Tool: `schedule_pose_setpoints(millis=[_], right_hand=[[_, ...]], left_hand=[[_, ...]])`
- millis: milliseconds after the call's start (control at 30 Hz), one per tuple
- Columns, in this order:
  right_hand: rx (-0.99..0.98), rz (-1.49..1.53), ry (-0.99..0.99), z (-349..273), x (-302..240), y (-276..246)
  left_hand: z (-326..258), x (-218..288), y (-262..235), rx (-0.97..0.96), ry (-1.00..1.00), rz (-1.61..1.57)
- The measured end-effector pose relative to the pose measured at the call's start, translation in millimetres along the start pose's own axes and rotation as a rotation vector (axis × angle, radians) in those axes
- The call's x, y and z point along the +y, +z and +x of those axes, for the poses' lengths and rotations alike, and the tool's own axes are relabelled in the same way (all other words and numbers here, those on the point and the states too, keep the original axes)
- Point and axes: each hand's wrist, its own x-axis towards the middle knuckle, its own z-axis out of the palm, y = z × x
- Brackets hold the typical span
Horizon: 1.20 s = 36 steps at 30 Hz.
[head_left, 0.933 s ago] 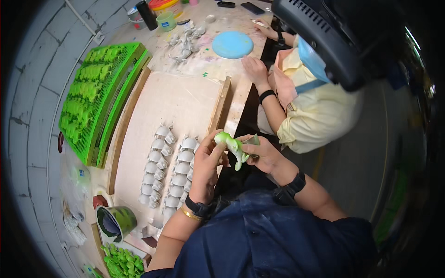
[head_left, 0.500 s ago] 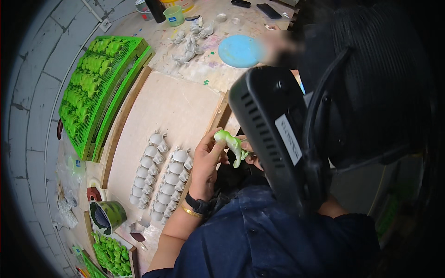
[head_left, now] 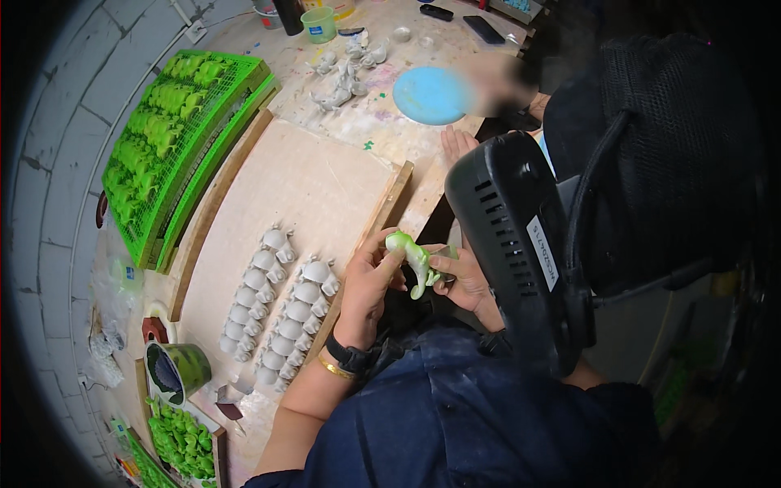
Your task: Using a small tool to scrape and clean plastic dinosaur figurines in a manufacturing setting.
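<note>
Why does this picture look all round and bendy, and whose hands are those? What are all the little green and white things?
The picture comes from a camera worn on a person's head, looking down at their own hands. Its very wide lens makes straight edges curve, so the table looks bent.

The left hand and the right hand together hold a small green figure. There is no machine here, just two bare hands. The big black shape at the right is a headset close to the camera, and a second person's hand rests on the table further back.

On the wooden board lie two rows of white unpainted figures. The green wire rack at the left holds many painted green ones, and a tray near the bottom holds more. There is also a cup with green paint and a blue round plate.
</note>
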Motion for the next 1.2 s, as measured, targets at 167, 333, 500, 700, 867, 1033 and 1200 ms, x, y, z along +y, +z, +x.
schedule_pose_setpoints(millis=[167, 333, 500, 700, 867, 1033, 1200], right_hand=[[-0.004, -0.047, -0.026, -2, 4, -3], [-0.018, -0.068, -0.002, -5, 2, 3], [0.008, -0.103, 0.000, -7, 3, 0], [-0.239, 0.009, -0.225, 27, -109, 18], [-0.393, -0.011, -0.344, 58, -190, 46], [-0.236, -0.014, -0.121, 30, -78, 4], [-0.057, -0.013, 0.020, -2, -3, -18]], left_hand=[[0, -5, -2, -0.034, 0.024, -0.016], [-3, -5, -3, -0.033, 0.033, 0.005], [-14, 7, 8, -0.005, 0.051, 0.001], [-21, 16, 16, 0.037, 0.036, 0.026], [-20, 6, 3, 0.063, -0.039, -0.072], [-19, 11, 7, 0.054, -0.041, -0.018], [-2, -12, -1, 0.001, -0.033, 0.043]])
